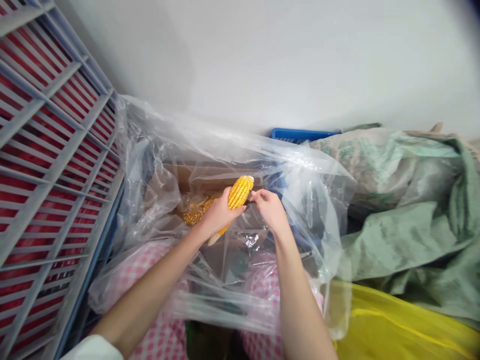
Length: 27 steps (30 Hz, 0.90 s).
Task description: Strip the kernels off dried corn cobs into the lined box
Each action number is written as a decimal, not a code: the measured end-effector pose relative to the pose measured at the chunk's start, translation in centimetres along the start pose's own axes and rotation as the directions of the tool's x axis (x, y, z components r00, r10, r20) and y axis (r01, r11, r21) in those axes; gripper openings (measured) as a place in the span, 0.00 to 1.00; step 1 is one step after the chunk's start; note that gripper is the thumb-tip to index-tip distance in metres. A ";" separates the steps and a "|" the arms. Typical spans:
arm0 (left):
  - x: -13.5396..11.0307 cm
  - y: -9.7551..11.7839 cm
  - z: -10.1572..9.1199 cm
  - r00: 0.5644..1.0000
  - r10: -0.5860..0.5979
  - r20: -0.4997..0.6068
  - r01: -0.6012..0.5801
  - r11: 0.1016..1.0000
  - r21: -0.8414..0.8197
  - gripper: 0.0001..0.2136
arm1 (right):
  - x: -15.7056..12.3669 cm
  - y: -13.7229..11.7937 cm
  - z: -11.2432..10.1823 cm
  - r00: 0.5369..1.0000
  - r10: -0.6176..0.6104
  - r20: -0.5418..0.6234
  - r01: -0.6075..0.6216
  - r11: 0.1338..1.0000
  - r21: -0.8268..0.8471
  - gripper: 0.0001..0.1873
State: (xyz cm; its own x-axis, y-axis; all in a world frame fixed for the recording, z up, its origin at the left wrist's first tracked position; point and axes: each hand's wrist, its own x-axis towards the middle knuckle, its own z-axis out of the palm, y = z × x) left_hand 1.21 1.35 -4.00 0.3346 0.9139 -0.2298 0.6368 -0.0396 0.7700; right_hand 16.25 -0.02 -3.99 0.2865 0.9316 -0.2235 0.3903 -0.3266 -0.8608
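My left hand is wrapped round a cob of yellow corn, tilted with its tip up and to the right. Full rows of kernels cover the part of the cob that shows above my fingers; its pale lower end sticks out below. Close to the cob's right side, my right hand pinches a thin dark object, too small to name. Loose corn kernels lie in a heap below, inside a clear plastic bag that is spread open under both hands.
A slatted plastic crate with red behind its slats rises at the left. Against the white wall sits a blue basket. Grey-green woven sacks are piled at the right, with a yellow bag in front.
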 end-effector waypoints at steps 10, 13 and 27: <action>-0.6 1.0 0.0 0.987 -0.075 -0.143 0.055 0.989 -0.138 0.23 | -0.7 -2.1 0.2 0.996 0.080 0.029 -0.084 0.881 0.466 0.12; -0.5 1.3 -0.9 0.990 -0.058 -0.126 0.030 0.977 -0.210 0.22 | -0.9 -2.8 -1.6 0.975 0.028 0.221 -0.152 0.808 0.570 0.16; -1.4 1.5 -1.0 0.999 -0.032 -0.043 0.029 0.996 -0.083 0.23 | -0.2 -1.1 -1.7 0.971 0.106 -0.213 -0.060 0.975 0.213 0.24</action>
State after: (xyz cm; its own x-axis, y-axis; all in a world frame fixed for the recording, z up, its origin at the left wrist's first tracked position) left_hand 1.00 0.47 -1.91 0.2839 0.9311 -0.2289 0.5859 0.0205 0.8101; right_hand 17.20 -0.10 -2.22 0.5059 0.8363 -0.2113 0.1767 -0.3402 -0.9236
